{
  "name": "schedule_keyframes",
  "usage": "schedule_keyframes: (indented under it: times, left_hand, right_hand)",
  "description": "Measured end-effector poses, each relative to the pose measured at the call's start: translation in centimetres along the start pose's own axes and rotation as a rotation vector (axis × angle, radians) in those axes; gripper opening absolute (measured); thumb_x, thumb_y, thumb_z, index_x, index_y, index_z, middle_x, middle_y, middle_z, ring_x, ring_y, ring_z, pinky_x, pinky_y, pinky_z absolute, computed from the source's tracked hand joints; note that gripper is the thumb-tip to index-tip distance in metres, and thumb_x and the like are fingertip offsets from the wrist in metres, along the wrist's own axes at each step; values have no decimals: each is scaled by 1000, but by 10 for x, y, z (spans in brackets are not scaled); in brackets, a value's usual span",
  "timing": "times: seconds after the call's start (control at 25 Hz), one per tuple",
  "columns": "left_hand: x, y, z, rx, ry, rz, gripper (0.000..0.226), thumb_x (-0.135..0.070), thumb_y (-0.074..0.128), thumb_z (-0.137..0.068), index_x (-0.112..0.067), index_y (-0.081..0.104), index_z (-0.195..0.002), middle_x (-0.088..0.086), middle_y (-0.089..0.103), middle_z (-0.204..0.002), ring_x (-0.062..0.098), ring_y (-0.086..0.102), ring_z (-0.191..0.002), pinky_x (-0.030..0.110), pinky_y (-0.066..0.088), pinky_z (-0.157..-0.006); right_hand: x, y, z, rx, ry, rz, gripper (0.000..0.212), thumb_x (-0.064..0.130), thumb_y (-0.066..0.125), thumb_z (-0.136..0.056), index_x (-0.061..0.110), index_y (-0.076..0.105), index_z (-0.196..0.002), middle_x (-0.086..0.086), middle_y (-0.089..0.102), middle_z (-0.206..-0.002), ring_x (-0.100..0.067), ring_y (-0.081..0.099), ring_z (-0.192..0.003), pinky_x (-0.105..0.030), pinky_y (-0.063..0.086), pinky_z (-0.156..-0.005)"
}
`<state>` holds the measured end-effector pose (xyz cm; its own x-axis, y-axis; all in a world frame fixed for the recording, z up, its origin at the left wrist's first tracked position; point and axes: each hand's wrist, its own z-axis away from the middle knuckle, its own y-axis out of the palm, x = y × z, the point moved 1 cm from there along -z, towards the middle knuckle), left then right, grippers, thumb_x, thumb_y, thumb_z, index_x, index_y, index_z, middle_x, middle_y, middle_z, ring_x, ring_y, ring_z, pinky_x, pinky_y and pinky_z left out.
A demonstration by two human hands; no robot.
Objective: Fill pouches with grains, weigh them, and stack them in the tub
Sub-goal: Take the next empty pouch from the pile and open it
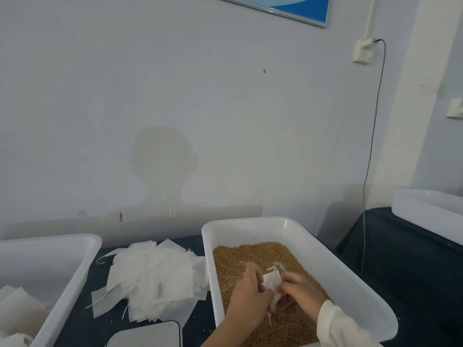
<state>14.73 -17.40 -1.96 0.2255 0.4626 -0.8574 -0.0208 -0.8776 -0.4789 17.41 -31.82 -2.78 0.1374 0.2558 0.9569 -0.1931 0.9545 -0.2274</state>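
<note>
A white tub (350, 284) at centre right holds brown grains (253, 254). Over the grains, my left hand (246, 294) and my right hand (302, 293) both pinch one small white drawstring pouch (271, 284) between them; its string loops stick up at the top. Left of that tub lies a heap of empty white pouches (152, 279) on the dark table. A second white tub (75, 271) at the far left contains a few pouches (17, 316) at its near end. The corner of a scale (147, 334) with a dark rim shows at the bottom edge.
A third white tub (426, 209) stands on another dark table at the right. A grey cable (370, 171) hangs down the wall from a socket to behind the tables. The wall rises close behind the table.
</note>
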Motion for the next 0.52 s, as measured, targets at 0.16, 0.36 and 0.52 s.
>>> schedule_keyframes:
  times: [0.16,0.36,0.52]
  left_hand:
    - [-5,0,3,24,83,-95,31,0,40,-87,-27,51,-75,4,61,-76,15,54,-64,29,46,-62]
    - [-5,2,1,-59,80,-152,15,-16,49,-89,-17,59,-78,-6,57,-72,2,47,-57,13,40,-56]
    - [-4,1,2,-85,57,-122,23,-42,65,-78,-22,53,-79,-9,52,-73,4,47,-64,13,37,-55]
  right_hand:
    - [7,-1,6,-12,-4,15,13,-4,48,-88,1,59,-84,-12,64,-63,-20,59,-49,-24,38,-43]
    - [3,-21,7,-62,14,230,20,22,49,-97,10,55,-82,-5,67,-78,-16,61,-67,-27,50,-61]
    - [-13,-38,4,-58,142,1074,34,60,53,-83,28,49,-92,10,57,-89,-8,54,-80,-23,45,-78]
